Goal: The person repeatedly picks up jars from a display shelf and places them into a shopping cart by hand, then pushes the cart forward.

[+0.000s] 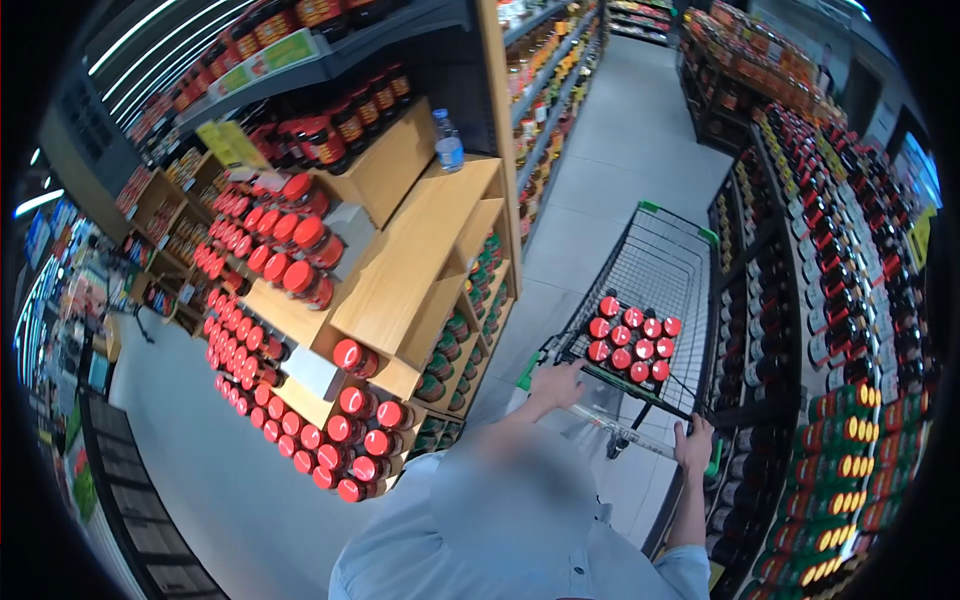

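Note:
A wire shopping cart (672, 250) with green corner pieces stands in front of me. Its handle (622, 428) runs between my hands. My left hand (557, 384) is closed over the left end of the handle, with the fingertips partly hidden. At the right end, my right hand (693, 442) has its fingers wrapped around the handle. Several red-lidded jars (632, 317) stand grouped in the near part of the cart, close to the handle.
To the left, a stepped wooden display (400, 290) holds several red-lidded jars (345, 430) and a water bottle (448, 140). Shelves of dark bottles (760, 290) line the cart's right side. Ahead, a tiled aisle floor (612, 120) runs between shelves.

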`<action>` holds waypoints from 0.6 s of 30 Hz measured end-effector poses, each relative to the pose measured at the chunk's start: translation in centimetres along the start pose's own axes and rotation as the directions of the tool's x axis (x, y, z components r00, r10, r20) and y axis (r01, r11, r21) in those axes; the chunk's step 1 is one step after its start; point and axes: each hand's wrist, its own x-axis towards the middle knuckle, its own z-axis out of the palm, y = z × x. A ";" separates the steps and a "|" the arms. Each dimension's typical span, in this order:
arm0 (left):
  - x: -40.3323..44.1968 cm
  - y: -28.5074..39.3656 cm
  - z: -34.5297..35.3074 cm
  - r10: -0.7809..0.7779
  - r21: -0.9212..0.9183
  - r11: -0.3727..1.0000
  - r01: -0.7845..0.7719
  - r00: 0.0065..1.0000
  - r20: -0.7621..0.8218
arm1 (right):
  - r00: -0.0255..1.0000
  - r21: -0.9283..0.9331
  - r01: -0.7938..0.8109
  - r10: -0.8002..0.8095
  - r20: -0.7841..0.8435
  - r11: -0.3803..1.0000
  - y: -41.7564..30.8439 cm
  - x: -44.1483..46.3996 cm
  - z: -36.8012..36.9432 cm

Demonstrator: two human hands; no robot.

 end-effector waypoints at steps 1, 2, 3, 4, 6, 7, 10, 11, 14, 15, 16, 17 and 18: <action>0.7 0.1 -0.1 0.000 0.000 1.000 0.000 1.000 0.017 | 1.000 -0.014 -0.013 0.013 -0.006 1.000 0.0 0.6 0.3; 1.0 0.4 -0.4 -0.011 0.010 1.000 0.012 1.000 -0.024 | 1.000 -0.009 0.005 -0.005 -0.002 1.000 0.3 1.3 0.6; 1.7 -0.3 0.0 0.011 -0.045 0.999 -0.012 0.999 -0.031 | 1.000 -0.002 0.002 -0.002 0.011 1.000 -0.1 1.7 0.2; 2.5 -0.2 0.2 -0.004 -0.016 1.000 0.004 0.999 -0.045 | 1.000 -0.029 -0.022 0.022 0.015 0.999 -0.1 2.2 0.2; 3.4 0.5 -0.8 -0.011 0.011 1.000 0.010 1.000 0.023 | 0.998 -0.004 -0.063 0.063 0.005 0.998 0.2 3.0 0.6; 4.5 -0.1 0.1 0.006 0.043 0.999 -0.005 1.000 -0.030 | 1.000 -0.018 -0.018 0.018 -0.022 1.000 0.6 3.6 1.0; 5.5 1.1 -1.0 -0.021 0.079 0.997 0.020 1.000 0.004 | 0.998 -0.015 -0.063 0.063 0.016 0.998 -0.1 5.1 0.4; 6.2 1.2 -0.6 0.005 0.091 0.996 -0.007 1.000 0.014 | 0.999 -0.009 -0.040 0.040 0.016 0.999 0.2 5.9 0.8; 7.8 1.4 -1.1 0.019 0.110 0.994 -0.016 0.999 -0.029 | 1.000 0.005 -0.026 0.026 -0.004 1.000 0.3 7.7 0.8; 8.2 1.6 -1.2 0.017 0.098 0.995 -0.015 1.000 -0.023 | 1.000 -0.003 -0.020 0.020 -0.019 1.000 0.4 8.1 0.9; 8.4 2.0 -1.5 0.015 0.085 0.996 -0.014 1.000 -0.011 | 0.999 0.014 -0.038 0.038 -0.012 0.999 0.3 8.5 0.8; 8.8 2.2 -1.7 0.008 0.084 0.996 -0.008 1.000 -0.003 | 0.999 0.014 -0.047 0.047 -0.007 0.999 0.2 8.9 0.6; 9.4 2.2 -1.8 0.001 0.082 0.997 -0.001 1.000 0.002 | 0.999 0.013 -0.053 0.053 -0.003 0.999 0.2 9.3 0.7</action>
